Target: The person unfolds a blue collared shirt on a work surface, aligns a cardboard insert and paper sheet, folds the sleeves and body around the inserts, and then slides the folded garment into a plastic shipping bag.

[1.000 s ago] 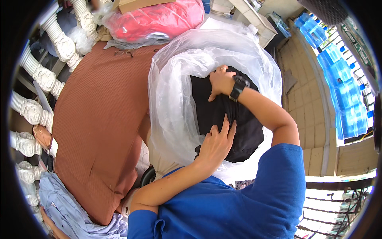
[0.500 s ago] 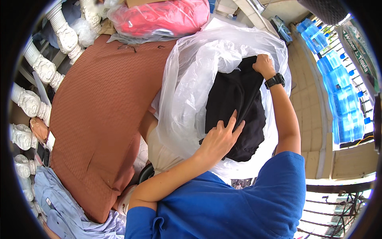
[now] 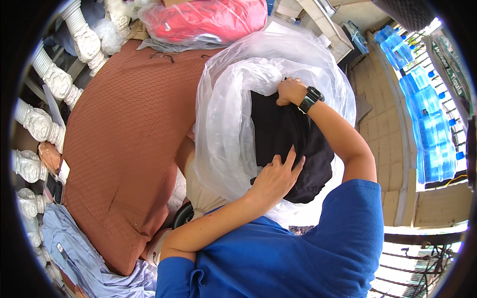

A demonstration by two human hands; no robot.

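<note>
A piece of black cloth lies folded on a large clear plastic bag in front of me. My right hand, with a black watch on its wrist, is closed on the cloth's far edge. My left hand rests flat on the near part of the cloth, fingers spread. Rumpled black fabric shows along the right side, below my right forearm.
To the left is a surface under a brown textured cover. A light blue shirt lies at the lower left. Pink items in clear plastic sit at the back. White balusters line the left; blue water bottles line the right.
My right hand has moved left and a little nearer, folding the right side of the black cloth over to the left. My left hand has stayed nearly in place.
</note>
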